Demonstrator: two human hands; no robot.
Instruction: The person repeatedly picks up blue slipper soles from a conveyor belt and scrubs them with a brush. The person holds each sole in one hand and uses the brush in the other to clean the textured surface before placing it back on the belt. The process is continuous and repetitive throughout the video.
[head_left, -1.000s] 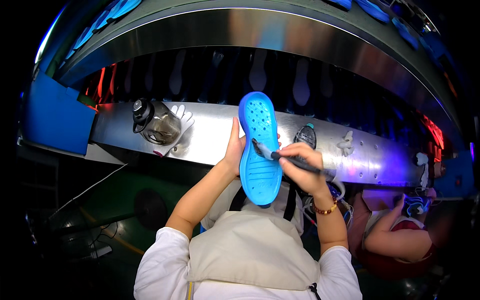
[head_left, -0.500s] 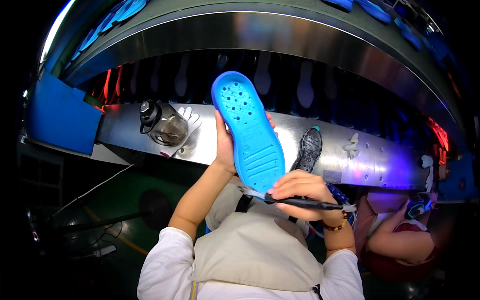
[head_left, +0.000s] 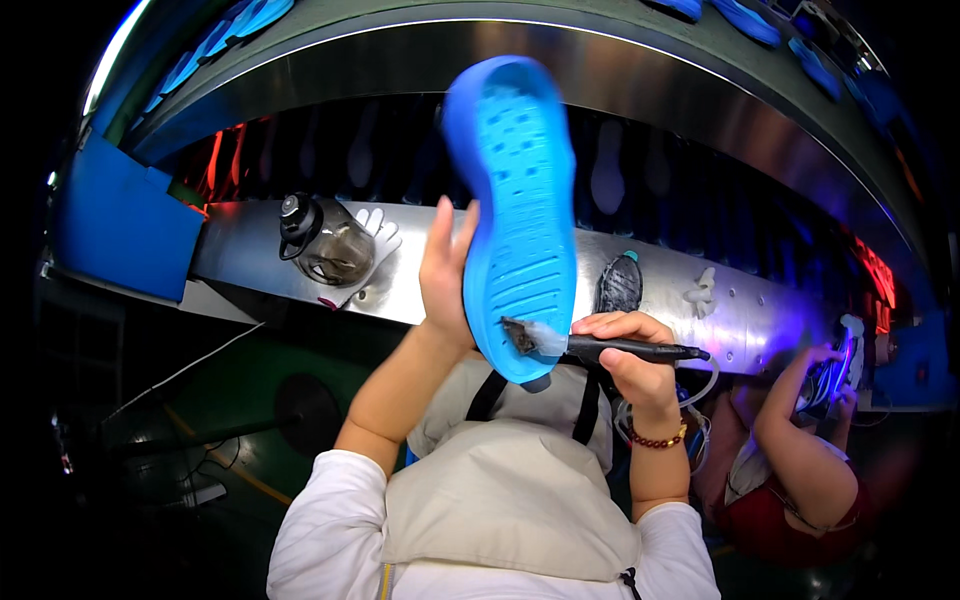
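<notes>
A blue shoe sole (head_left: 520,230), with holes in its toe half and ridges nearer the heel, is held up in front of me, toe end away. My left hand (head_left: 447,285) supports it along its left side, with two fingertips showing and the rest partly hidden. My right hand (head_left: 640,360) grips the black handle of a glue brush (head_left: 625,349) that has a thin hose at its end. The brush's dark bristles and whitish collar lie over the sole's heel part. Motion blurs the sole's toe end.
On the metal ledge (head_left: 420,240) are a dark translucent bottle (head_left: 335,240), a white glove (head_left: 380,232), a dark sole-shaped piece (head_left: 620,283) and a crumpled white piece (head_left: 703,292). Beyond run dark racks and a curved conveyor (head_left: 620,55). A co-worker (head_left: 800,450) sits at right.
The sole has moved farther away and turned slightly clockwise. The brush has gone from the heel's near edge onto the heel face. The co-worker's arms have risen toward the ledge.
</notes>
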